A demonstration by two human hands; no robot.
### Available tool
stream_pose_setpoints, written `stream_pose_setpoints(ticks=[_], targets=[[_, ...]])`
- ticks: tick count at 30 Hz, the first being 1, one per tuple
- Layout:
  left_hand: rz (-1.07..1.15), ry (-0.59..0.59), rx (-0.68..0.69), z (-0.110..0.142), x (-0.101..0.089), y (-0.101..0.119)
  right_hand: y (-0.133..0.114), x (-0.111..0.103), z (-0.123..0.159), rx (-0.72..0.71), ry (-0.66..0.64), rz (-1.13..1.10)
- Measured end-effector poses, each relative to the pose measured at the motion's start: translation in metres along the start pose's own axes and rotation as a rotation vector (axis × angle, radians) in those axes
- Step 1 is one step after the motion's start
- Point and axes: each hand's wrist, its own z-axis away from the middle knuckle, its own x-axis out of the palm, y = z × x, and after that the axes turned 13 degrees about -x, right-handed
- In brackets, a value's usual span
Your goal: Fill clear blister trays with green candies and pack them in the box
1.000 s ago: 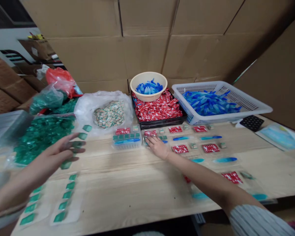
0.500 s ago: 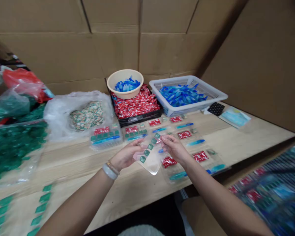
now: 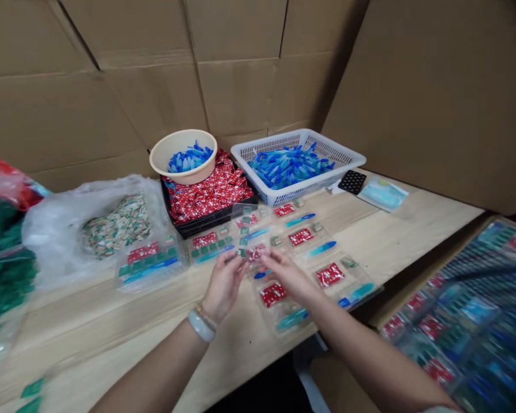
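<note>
Between my hands, a clear plastic sheet (image 3: 243, 231) with a row of green squares stands tilted up, and printed packets show through it. My left hand (image 3: 226, 284) has its fingers closed on the sheet's lower left edge. On the opposite lower edge, my right hand (image 3: 286, 275) pinches it. Around the hands lie clear plastic trays, each with a red packet (image 3: 330, 275) and a blue pen-like piece (image 3: 322, 248). Left of them, a filled clear tray (image 3: 148, 267) holds a red packet, green squares and a blue piece.
A cream bowl (image 3: 208, 170) of blue pieces sits on red packets in a black tray (image 3: 198, 225). Beside it is a white basket (image 3: 298, 193) of blue pieces. A plastic bag (image 3: 54, 221) holds small squares. Green pieces (image 3: 8, 287) lie left; packed trays (image 3: 442, 327) fill a box at right.
The plastic sheet has swung from lying slanted and low to standing up and away from me. My hands have come closer together at its lower edge. The view has turned right.
</note>
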Motion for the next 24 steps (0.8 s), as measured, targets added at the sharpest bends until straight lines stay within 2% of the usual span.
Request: stream_pose_setpoints(ticks=[2, 4, 5, 6, 8, 9, 10, 12, 14, 15, 17, 19, 22, 24], targets=[[0.003, 0.029, 0.055, 0.0, 0.005, -0.007, 0.002, 0.017, 0.005, -0.123, 0.07, -0.036], [-0.089, 0.078, 0.093, 0.001, 0.004, 0.001, -0.003, 0.017, 0.004, -0.233, 0.106, -0.033], [-0.163, 0.093, 0.12, 0.001, 0.001, 0.011, -0.008, 0.009, 0.0, -0.237, 0.035, -0.01], [-0.253, 0.085, 0.144, 0.0, -0.001, 0.024, -0.014, -0.001, -0.005, -0.207, -0.092, 0.026], [-0.474, -0.003, 0.149, -0.006, -0.004, 0.053, -0.028, -0.027, -0.018, -0.096, -0.352, 0.113], [-0.577, -0.061, 0.117, -0.011, -0.004, 0.066, -0.032, -0.038, -0.026, -0.051, -0.402, 0.142], [-0.645, -0.101, 0.087, -0.017, -0.002, 0.075, -0.035, -0.046, -0.033, -0.033, -0.375, 0.156], [-0.667, -0.098, 0.062, -0.031, 0.004, 0.08, -0.031, -0.055, -0.049, -0.073, -0.182, 0.179], [-0.649, 0.025, 0.115, -0.049, 0.014, 0.073, -0.021, -0.055, -0.066, -0.151, -0.002, 0.329], [-0.66, 0.098, 0.146, -0.057, 0.018, 0.067, -0.015, -0.053, -0.076, -0.184, 0.048, 0.445], [-0.708, 0.223, 0.192, -0.073, 0.023, 0.055, -0.004, -0.05, -0.098, -0.233, 0.114, 0.668], [-0.78, 0.297, 0.286, -0.084, 0.022, 0.046, 0.002, -0.048, -0.121, -0.265, 0.148, 0.793], [-1.09, 0.214, 0.492, -0.094, 0.011, 0.037, 0.003, -0.043, -0.144, -0.307, 0.147, 0.925], [-1.332, 0.106, 0.544, -0.097, 0.007, 0.03, -0.001, -0.035, -0.144, -0.36, 0.118, 1.007]])
